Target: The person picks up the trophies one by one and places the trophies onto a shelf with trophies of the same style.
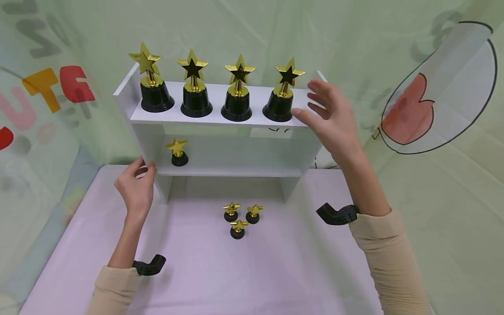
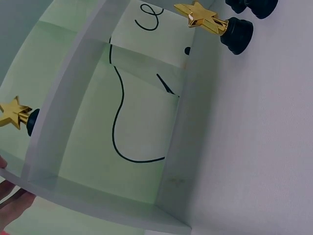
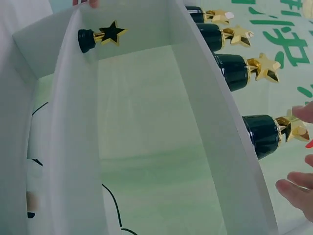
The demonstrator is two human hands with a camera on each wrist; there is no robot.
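Observation:
A white shelf unit [image 1: 236,171] carries gold star trophies on black bases. My left hand [image 1: 136,181] pinches its left side panel, near the middle board, with thumb and fingers on opposite faces in the left wrist view. A small trophy [image 1: 179,153] stands on that board just right of this hand. My right hand [image 1: 332,118] is beside the rightmost large trophy [image 1: 280,103] on the top board, fingers spread and nothing held. Its thumb is close to the trophy's base; whether they touch I cannot tell. Three other large trophies [image 1: 197,98] stand in a row to the left.
Three small trophies [image 1: 237,229] stand close together on the white-covered table [image 1: 236,275] below the shelf. Behind hangs a pale green curtain [image 1: 252,30] with coloured letters on the left and a heart drawing [image 1: 409,109] on the right.

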